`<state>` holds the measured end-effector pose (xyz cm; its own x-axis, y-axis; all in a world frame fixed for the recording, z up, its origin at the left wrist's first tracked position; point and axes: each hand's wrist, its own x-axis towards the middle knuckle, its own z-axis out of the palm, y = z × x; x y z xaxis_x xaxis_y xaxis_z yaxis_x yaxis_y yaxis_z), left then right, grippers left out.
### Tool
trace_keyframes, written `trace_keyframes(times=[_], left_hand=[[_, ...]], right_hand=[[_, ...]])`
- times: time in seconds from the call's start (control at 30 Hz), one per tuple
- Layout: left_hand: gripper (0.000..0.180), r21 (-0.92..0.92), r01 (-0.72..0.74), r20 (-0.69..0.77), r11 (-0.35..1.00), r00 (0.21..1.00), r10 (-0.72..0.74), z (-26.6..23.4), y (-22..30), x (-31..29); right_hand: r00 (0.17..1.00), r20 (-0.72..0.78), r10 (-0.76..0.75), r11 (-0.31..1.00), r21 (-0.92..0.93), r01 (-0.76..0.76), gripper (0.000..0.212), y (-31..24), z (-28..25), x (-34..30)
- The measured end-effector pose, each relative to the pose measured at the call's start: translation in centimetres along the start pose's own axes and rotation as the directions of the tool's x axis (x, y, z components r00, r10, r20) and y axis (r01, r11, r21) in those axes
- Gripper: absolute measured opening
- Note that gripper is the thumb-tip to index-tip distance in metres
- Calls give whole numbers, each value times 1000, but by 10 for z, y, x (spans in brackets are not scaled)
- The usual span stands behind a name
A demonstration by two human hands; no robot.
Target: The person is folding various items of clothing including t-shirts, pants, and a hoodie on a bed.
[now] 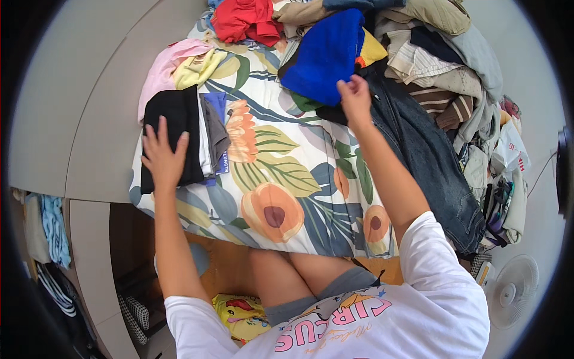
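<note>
My left hand (162,154) lies flat, fingers spread, on a folded black garment (173,110) at the bed's left edge. White, grey and purple-blue folded clothes (216,134) stick out from under its right side. My right hand (356,103) is farther right, its fingers curled at the lower right edge of a bright blue garment (326,57); they look closed on that edge, though the fingertips are partly hidden. Under the blue garment show bits of green, yellow and orange cloth. Dark blue jeans (412,143) stretch out beside my right forearm.
A floral bedsheet (281,173) covers the bed before me. Pink (173,63) and yellow (200,67) clothes lie beyond the black one; a red garment (246,23) is farther back. A big clothes heap (442,66) fills the right. A white fan (515,292) stands at lower right.
</note>
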<state>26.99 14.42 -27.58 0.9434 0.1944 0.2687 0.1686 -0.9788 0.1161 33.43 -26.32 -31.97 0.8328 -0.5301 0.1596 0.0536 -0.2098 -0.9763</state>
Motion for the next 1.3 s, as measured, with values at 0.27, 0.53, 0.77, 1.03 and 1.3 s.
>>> trace_keyframes(times=[0.27,0.53,0.77,1.03,1.3], left_hand=[[72,101,33,162,994,986,-49,42,18,-10],[63,-339,-120,-178,933,982,62,21,30,-69],[73,-702,670,688,-244,726,15,10,134,-232],[84,-804,-180,-20,566,961,277,-35,170,-242],[43,-427,-697,289,576,499,817,-28,175,-231]], right_hand=[[1000,-26,-10,866,-500,-4,66,-5,-11,76],[355,877,-323,294,-263,919,40,-59,-82,-63],[236,952,-193,365,-154,918,35,-31,-194,-196],[593,794,-133,795,-272,543,43,-37,-231,-209],[454,864,217,789,-429,439,56,1,-212,-178]])
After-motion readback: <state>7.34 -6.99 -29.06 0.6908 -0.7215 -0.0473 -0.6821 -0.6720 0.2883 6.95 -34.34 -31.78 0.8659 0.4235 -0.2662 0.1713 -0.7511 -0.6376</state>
